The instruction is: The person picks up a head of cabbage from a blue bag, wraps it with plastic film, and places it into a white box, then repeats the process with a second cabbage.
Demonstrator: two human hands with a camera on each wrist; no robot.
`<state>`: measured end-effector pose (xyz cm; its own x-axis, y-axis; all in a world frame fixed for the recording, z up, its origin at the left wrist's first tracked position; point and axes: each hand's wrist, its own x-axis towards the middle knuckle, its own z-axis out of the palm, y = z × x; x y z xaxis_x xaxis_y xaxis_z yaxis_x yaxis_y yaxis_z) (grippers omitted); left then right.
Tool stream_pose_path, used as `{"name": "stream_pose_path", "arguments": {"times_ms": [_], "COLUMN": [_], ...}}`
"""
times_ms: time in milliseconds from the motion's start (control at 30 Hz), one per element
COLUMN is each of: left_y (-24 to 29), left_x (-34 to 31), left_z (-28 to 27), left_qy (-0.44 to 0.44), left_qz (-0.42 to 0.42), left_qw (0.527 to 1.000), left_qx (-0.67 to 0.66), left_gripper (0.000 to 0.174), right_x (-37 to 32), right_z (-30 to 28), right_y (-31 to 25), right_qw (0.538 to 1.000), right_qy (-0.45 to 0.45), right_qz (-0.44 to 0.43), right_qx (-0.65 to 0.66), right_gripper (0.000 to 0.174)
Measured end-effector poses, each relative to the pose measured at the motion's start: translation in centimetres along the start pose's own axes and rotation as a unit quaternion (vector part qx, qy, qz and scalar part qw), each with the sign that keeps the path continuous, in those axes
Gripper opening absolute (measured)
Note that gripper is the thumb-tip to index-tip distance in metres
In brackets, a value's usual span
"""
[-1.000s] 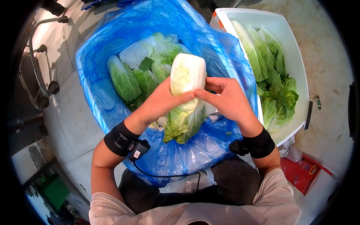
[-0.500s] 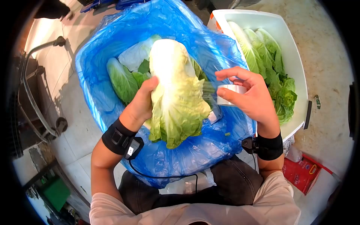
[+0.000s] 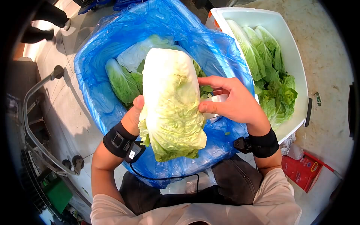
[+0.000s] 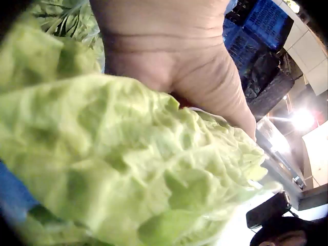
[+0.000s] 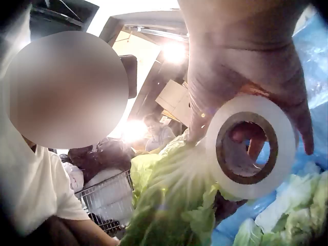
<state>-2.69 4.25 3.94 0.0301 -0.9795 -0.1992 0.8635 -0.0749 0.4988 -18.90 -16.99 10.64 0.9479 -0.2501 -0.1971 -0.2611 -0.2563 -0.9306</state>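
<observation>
A pale napa cabbage (image 3: 170, 101) is held over the blue-lined container, its white base away from me and its leafy end towards me. My left hand (image 3: 131, 116) grips its left side, with the thumb showing and the other fingers hidden behind the cabbage. In the left wrist view, crinkled leaves (image 4: 113, 154) cover most of that hand's fingers. At the cabbage's right side, my right hand (image 3: 234, 99) holds a roll of clear tape (image 5: 284, 154) with a brown core, its thumb and forefinger tips right at the leaves.
A blue plastic liner (image 3: 101, 101) surrounds more cabbages (image 3: 122, 78) beneath my hands. To the right stands a white foam box (image 3: 300, 93) with several green cabbages (image 3: 247, 48). A red bag (image 3: 300, 172) lies beside my right elbow. Another person's legs (image 3: 50, 17) show at upper left, near a metal frame (image 3: 28, 101).
The cabbage has been turned and brought nearer. My right hand moved out to the right with the tape roll, then back against the cabbage's side. Another person's legs have come into view.
</observation>
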Motion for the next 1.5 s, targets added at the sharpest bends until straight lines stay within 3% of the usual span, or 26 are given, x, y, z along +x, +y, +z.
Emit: {"name": "stream_pose_path", "arguments": {"times_ms": [67, 167, 233, 300, 367, 433, 467, 600, 700, 733, 867, 967, 1033, 1267, 1400, 1467, 1500], "left_y": [-0.6, -1.2, -0.8, -0.2, 0.6, 0.9, 1.4, 2.4, 1.1, 0.7, 1.1, 1.3, 1.1, 0.7, 1.2, 1.3, 1.3], "left_x": [0.0, 0.5, 0.9, 1.2, 0.7, 1.1, 1.7, 2.7, 2.8, 3.0, 2.9, 2.6, 2.6, 2.4, 2.5, 2.4, 2.2], "left_z": [-0.5, -1.7, -2.1, -2.0, 0.2, 0.3, 0.4, -1.3, -1.2, -0.6, 0.0, -0.5, -1.0, -1.8, -1.2, -1.1, -1.2], "left_qy": [-0.006, 0.001, 0.014, -0.055, -0.007, 0.047, 0.042, 0.026, 0.002, -0.025, 0.036, 0.023, 0.016, 0.007, 0.007, 0.007, 0.002], "left_qz": [0.003, -0.014, -0.034, -0.025, -0.035, -0.022, 0.042, -0.040, -0.015, 0.053, 0.002, 0.018, 0.032, 0.002, 0.003, 0.003, 0.007], "left_qw": [1.000, 1.000, 0.998, 0.998, 0.999, 0.988, 0.980, 0.984, 0.993, 0.986, 0.986, 0.995, 0.997, 1.000, 0.999, 0.998, 0.997], "left_qx": [-0.004, -0.026, -0.041, 0.021, 0.020, 0.143, 0.192, 0.174, 0.117, 0.157, 0.163, 0.100, 0.073, 0.026, 0.053, 0.065, 0.073], "left_gripper": [0.120, 0.118, 0.117, 0.113, 0.109, 0.108, 0.094, 0.091, 0.092, 0.090, 0.089, 0.089, 0.087, 0.086, 0.093, 0.098, 0.105], "right_x": [-0.2, 0.0, 0.1, 0.1, 0.0, -0.4, -0.6, -0.8, -0.5, -0.4, -0.3, -0.9, -1.3, -1.6, -1.7, -1.6, -1.5], "right_z": [-0.3, -0.4, -0.1, 0.0, -0.6, -0.9, -1.0, -1.4, -0.7, -0.2, -0.1, -1.5, -2.5, -3.8, -4.0, -4.4, -4.3], "right_y": [-0.1, 0.7, 1.1, 1.6, 2.2, 2.2, 2.2, 1.1, 0.7, 1.1, 1.8, 1.1, 0.3, -0.8, -1.4, -3.7, -3.9], "right_qw": [0.991, 0.977, 0.969, 0.957, 0.969, 0.969, 0.967, 0.976, 0.990, 0.995, 0.994, 0.990, 0.999, 0.997, 0.997, 0.990, 0.989], "right_qy": [-0.049, -0.072, -0.089, -0.105, -0.131, -0.104, -0.076, -0.010, 0.013, 0.026, -0.004, -0.018, 0.042, 0.061, 0.075, 0.002, 0.002], "right_qz": [0.103, 0.124, 0.092, 0.057, 0.059, 0.083, 0.109, 0.129, 0.117, 0.091, 0.099, 0.125, 0.007, 0.000, -0.023, 0.124, 0.125], "right_qx": [0.063, 0.160, 0.213, 0.264, 0.203, 0.210, 0.216, 0.177, 0.075, 0.033, 0.042, 0.061, 0.017, -0.049, -0.021, -0.074, -0.073], "right_gripper": [0.060, 0.051, 0.046, 0.041, 0.036, 0.035, 0.034, 0.034, 0.036, 0.039, 0.041, 0.042, 0.041, 0.046, 0.043, 0.039, 0.039]}}
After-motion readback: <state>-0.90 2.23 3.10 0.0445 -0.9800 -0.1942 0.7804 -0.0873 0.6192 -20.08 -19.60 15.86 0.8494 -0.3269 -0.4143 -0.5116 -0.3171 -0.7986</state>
